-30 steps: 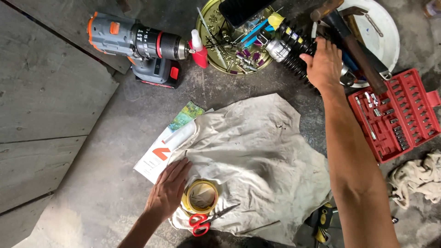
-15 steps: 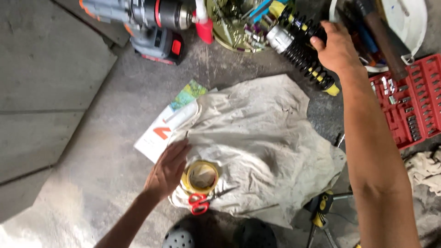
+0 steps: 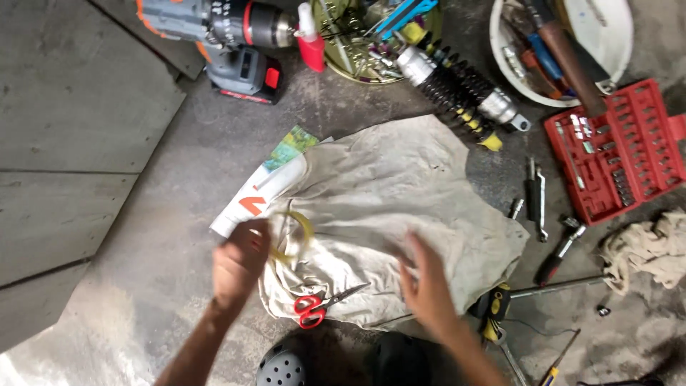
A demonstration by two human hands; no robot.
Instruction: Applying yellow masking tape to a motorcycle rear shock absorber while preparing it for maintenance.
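Right hand (image 3: 429,286) has left the black-sprung shock absorber (image 3: 461,89) up top & now hovers blurred over the beige cloth (image 3: 400,207), fingers loosely spread, holding nothing. Tape roll (image 3: 293,236) is off the cloth now, pinched in left hand (image 3: 239,261) at the roll's lower-left edge, rest of the ring sticking out up & right of the fingers. Red scissors (image 3: 318,307) lie on cloth btwn both hands. White box (image 3: 254,200) just above left hand.
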